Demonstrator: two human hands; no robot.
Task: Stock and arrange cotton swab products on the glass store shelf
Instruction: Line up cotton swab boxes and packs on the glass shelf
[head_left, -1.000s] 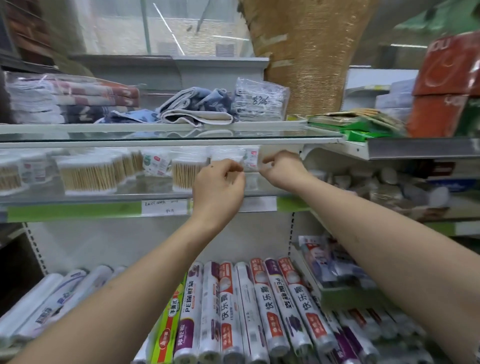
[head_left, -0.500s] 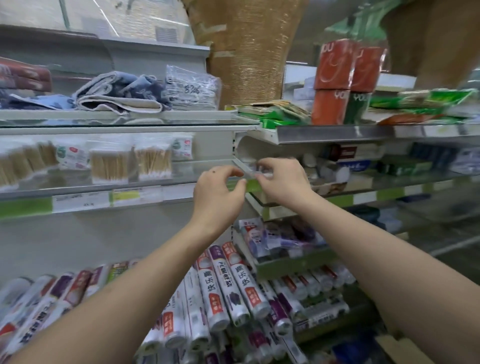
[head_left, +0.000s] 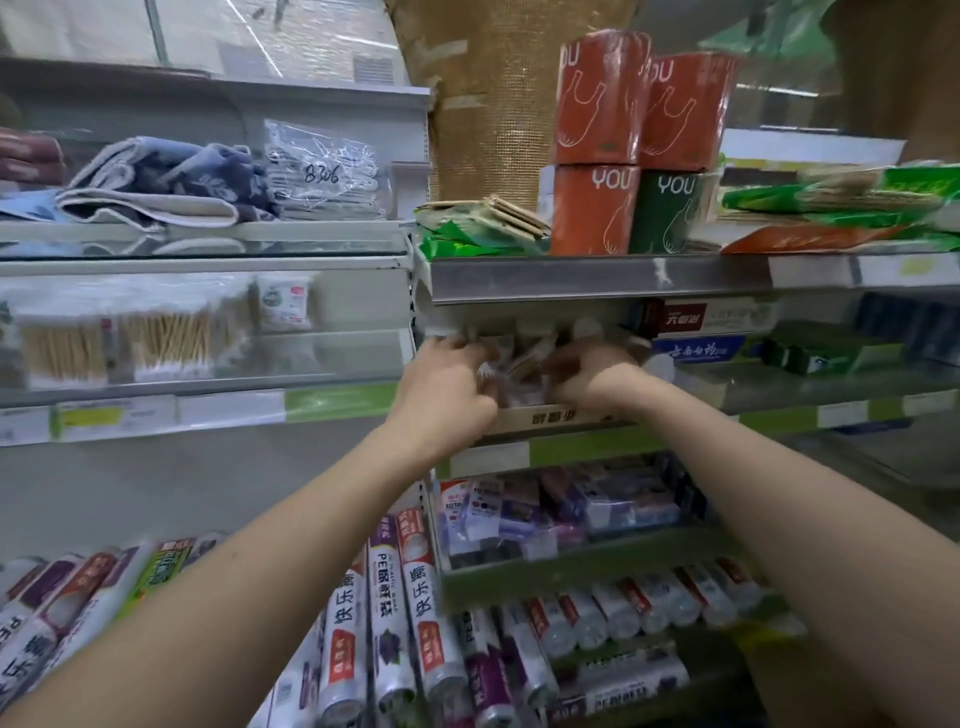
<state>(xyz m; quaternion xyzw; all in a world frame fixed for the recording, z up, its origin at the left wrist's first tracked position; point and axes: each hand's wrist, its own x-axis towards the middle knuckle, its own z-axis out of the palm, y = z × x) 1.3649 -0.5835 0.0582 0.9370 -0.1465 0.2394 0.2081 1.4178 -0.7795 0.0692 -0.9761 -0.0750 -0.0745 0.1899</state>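
Note:
Clear packs of wooden-stick cotton swabs (head_left: 166, 340) stand in a row on the glass shelf (head_left: 208, 384) at the left, with a small white labelled pack (head_left: 283, 306) behind them. Both my hands are further right, inside an open cardboard display box (head_left: 556, 417) on the neighbouring shelf. My left hand (head_left: 447, 387) is curled around small blurred packets (head_left: 519, 364) at the box's left end. My right hand (head_left: 592, 376) lies with bent fingers on the packets at the right end. Blur hides its grip.
Folded towels (head_left: 156, 182) and a bagged bundle (head_left: 322, 176) lie on the glass shelf above. Red and green rolls (head_left: 597, 208) stand on the metal shelf over the box. Toothpaste boxes (head_left: 696, 348) sit to the right. Rolls of plastic wrap (head_left: 389, 613) fill the lower shelves.
My view and both hands have moved right, away from the cotton swab packs on the glass shelf and into the cardboard box of small packets on the neighbouring shelf.

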